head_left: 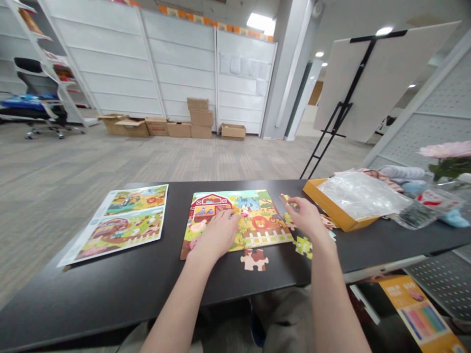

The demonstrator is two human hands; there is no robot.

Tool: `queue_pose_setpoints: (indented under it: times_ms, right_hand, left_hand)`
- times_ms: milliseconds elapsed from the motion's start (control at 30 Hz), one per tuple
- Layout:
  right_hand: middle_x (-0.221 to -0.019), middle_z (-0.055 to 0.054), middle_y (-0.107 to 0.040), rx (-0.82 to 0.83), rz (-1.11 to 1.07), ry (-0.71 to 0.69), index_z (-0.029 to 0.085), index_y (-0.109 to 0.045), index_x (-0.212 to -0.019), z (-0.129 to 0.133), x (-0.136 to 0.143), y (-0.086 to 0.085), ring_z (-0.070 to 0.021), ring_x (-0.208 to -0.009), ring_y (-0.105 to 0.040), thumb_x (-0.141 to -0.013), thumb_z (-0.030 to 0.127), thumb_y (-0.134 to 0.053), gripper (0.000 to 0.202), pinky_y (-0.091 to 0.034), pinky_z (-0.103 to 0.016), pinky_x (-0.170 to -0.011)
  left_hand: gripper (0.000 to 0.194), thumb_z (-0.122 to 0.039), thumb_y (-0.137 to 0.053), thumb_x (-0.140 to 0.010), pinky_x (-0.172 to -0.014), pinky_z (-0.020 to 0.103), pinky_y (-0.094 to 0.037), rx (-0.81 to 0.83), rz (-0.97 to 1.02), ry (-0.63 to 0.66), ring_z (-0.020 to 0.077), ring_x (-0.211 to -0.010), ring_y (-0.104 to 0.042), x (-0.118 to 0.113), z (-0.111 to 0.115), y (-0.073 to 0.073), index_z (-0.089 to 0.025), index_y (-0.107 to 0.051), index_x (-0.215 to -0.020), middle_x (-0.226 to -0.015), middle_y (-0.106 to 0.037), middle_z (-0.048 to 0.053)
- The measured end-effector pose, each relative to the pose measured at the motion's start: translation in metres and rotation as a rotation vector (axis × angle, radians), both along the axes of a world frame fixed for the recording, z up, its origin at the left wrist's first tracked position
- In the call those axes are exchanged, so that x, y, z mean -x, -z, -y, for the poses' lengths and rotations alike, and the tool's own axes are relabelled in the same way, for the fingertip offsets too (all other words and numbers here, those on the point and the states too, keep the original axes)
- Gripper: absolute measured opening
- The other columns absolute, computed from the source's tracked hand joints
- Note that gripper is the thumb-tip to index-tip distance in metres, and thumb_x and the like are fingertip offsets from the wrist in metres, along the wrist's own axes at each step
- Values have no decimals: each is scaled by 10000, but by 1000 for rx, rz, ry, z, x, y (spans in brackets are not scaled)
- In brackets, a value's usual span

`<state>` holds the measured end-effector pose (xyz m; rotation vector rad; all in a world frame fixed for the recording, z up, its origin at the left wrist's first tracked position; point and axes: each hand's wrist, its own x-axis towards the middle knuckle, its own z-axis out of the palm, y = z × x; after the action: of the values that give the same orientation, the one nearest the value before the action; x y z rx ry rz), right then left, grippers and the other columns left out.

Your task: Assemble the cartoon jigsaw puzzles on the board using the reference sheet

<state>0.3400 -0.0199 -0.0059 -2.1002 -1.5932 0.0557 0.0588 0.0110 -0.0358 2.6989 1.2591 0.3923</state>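
A farm-picture puzzle (262, 223) lies on the black table, with a red barn at its left and a lion and white fence at its right. My left hand (221, 229) rests over its middle, fingers towards the white cow; what its fingertips hold, if anything, is hidden. To the right of the puzzle, my right hand (303, 214) pinches a small puzzle piece (285, 199) with green and reddish parts. A brown and pink piece (254, 260) lies just below the puzzle. A green piece (303, 246) and several others lie beside and under my right hand.
A printed sheet (135, 220) with farm pictures lies at the left. On the right are an orange box (344, 220) with clear plastic wrap, a plastic bag (427, 208), rolled cloths (401, 172) and pink flowers (445, 149). An easel (340, 117) stands behind the table.
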Motion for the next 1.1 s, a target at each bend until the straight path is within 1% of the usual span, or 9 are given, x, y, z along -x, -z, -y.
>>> queue_pose_setpoints:
  times_ms: [67,167,267,367,467,700,900,967,1100]
  right_hand:
    - [-1139,-140,-735,54,6,177,187,-727,-1102,10,-29,0,-290,-1055,-686,-904,363,-541,324,-501,-378,-926]
    - [-1115,-143,-746,175,46,301,183,-730,-1110,24,-66,6,-296,-1026,-701,-905,385,-526,353,-514,-366,-867]
    - [-1120,-162,-747,283,57,331,155,-714,-1148,32,-93,16,-315,-1029,-707,-924,396,-498,393,-516,-365,-822]
    - [-1093,-174,-755,305,122,320,137,-703,-1171,35,-107,26,-316,-1010,-716,-921,330,-497,376,-510,-355,-792]
    - [-1088,-172,-756,280,183,309,128,-681,-1216,35,-114,31,-299,-999,-723,-884,277,-548,388,-512,-335,-789]
    - [-1075,-150,-759,274,75,335,146,-685,-1175,37,-116,26,-294,-981,-724,-830,404,-642,433,-523,-332,-765]
    - [-1046,-155,-764,167,8,335,137,-691,-1134,42,-114,25,-323,-943,-719,-692,483,-753,564,-525,-360,-734]
    - [-1000,-150,-772,104,-59,352,136,-699,-1105,44,-113,23,-325,-900,-728,-659,464,-770,559,-528,-359,-705]
    - [-896,-123,-781,-39,-350,292,160,-717,-984,45,-102,12,-251,-671,-727,-669,398,-745,396,-515,-314,-583]
  left_hand:
    - [376,-183,-424,-973,-1083,456,-445,12,-4,6,297,-1319,-516,0,0,-1,-152,-604,-1301,-1339,-598,178]
    - [378,-170,-423,-972,-1083,455,-447,32,-16,16,296,-1307,-527,0,1,-5,-133,-600,-1305,-1329,-608,183]
    - [380,-163,-418,-974,-1079,443,-452,38,-23,14,284,-1287,-548,0,2,-8,-139,-600,-1307,-1318,-619,174]
    - [346,-204,-433,-982,-1077,449,-455,31,-24,6,289,-1275,-560,1,1,-7,-150,-623,-1266,-1314,-626,165]
    - [337,-230,-446,-985,-1071,463,-461,23,-18,-2,299,-1273,-564,1,1,-6,-156,-628,-1259,-1324,-625,165]
    - [328,-226,-447,-986,-1080,460,-445,-5,-17,9,290,-1251,-570,0,0,-6,-161,-646,-1239,-1289,-644,153]
    - [314,-227,-454,-986,-1095,447,-424,-15,-14,22,278,-1243,-568,1,-5,-2,-170,-653,-1222,-1275,-646,137]
    - [311,-231,-452,-988,-1094,444,-425,-17,-7,22,278,-1238,-571,1,-5,-1,-172,-654,-1217,-1265,-648,135]
    - [313,-227,-464,-978,-1086,460,-433,-9,0,4,297,-1220,-578,0,-3,-4,-151,-661,-1210,-1268,-649,142]
